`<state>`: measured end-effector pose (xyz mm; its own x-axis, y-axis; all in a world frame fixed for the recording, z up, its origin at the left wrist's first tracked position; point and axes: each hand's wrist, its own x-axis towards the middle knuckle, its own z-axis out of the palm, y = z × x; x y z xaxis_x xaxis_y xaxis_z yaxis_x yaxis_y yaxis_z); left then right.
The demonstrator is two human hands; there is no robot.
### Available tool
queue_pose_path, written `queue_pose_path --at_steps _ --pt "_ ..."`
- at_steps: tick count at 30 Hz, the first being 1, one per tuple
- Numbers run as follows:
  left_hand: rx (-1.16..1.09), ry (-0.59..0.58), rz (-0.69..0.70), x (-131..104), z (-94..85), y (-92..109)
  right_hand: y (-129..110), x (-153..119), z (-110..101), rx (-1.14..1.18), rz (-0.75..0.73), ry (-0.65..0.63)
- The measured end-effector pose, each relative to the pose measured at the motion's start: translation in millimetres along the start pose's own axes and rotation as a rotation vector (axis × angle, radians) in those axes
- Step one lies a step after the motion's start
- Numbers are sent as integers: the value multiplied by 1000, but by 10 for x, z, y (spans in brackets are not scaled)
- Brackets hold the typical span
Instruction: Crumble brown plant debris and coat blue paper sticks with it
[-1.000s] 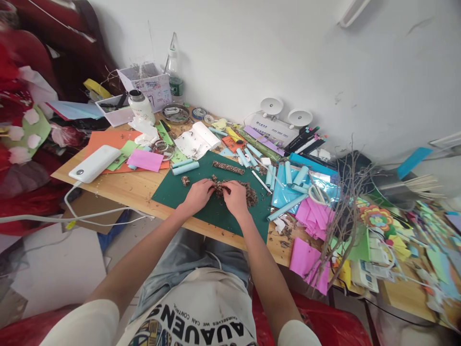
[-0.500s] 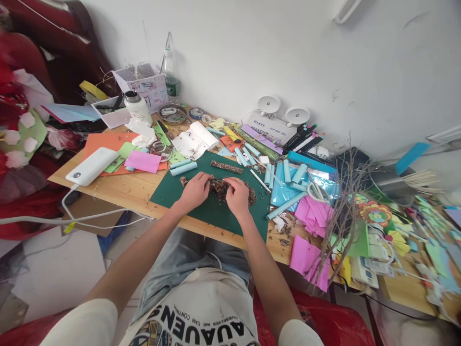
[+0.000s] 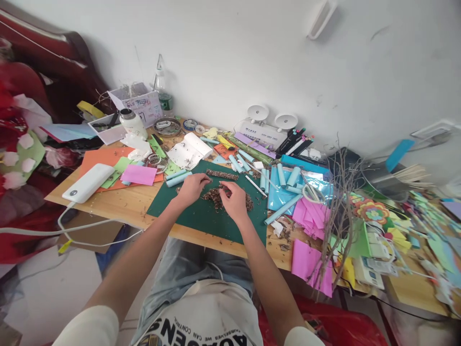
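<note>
Over the dark green mat (image 3: 212, 228), my left hand (image 3: 193, 190) is closed, thumb and fingertips pinched together. My right hand (image 3: 235, 201) faces it, fingers curled to the thumb in a pinch, above a pile of brown crumbly flakes (image 3: 213, 196). Whatever small bits the two pinches hold are too small to make out. Part of the pile is hidden behind the right hand. Just beyond the hands lies a roll coated in brown flakes (image 3: 222, 175). Light blue paper tubes (image 3: 178, 179) rest at the mat's left edge.
More blue tubes (image 3: 283, 204) and scissors (image 3: 312, 193) lie to the right, beside pink paper (image 3: 311, 266) and upright dry twigs (image 3: 340, 211). At left are a white power bank (image 3: 88, 182) with a cable and a white bottle (image 3: 132, 124). A wall (image 3: 216, 57) stands behind.
My hands have drawn apart slightly and come up off the brown flakes, so more of the pile shows between them. The camera view has shifted a little.
</note>
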<state>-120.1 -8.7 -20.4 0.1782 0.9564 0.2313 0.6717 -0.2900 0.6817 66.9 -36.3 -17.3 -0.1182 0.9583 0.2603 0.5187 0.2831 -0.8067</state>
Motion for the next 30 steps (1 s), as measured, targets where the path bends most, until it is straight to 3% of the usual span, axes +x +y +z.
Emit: queue_pose_path --at_steps 5,12,14,16,18,21,24,27,30 --pt "-123 -11 -16 -85 -50 219 -92 33 36 99 9 33" --pt "-52 -54 -6 -201 4 326 -110 -28 34 -125 -81 -16" --pt "19 -28 15 -247 39 368 -115 -57 63 -205 -84 0" --pt "19 31 14 -291 84 405 -105 -71 103 -138 -29 26" --pt "-132 80 -68 -325 135 419 -77 -67 142 109 95 16" --pt "-562 94 -269 -349 212 384 -30 -47 175 484 272 -3" --pt "-864 92 -396 -354 266 318 -28 -41 151 566 300 13" --pt "-896 91 -423 -356 272 278 -60 -52 91 484 264 -11" --pt "-697 84 -370 -359 224 275 -84 -63 30 331 172 -25"
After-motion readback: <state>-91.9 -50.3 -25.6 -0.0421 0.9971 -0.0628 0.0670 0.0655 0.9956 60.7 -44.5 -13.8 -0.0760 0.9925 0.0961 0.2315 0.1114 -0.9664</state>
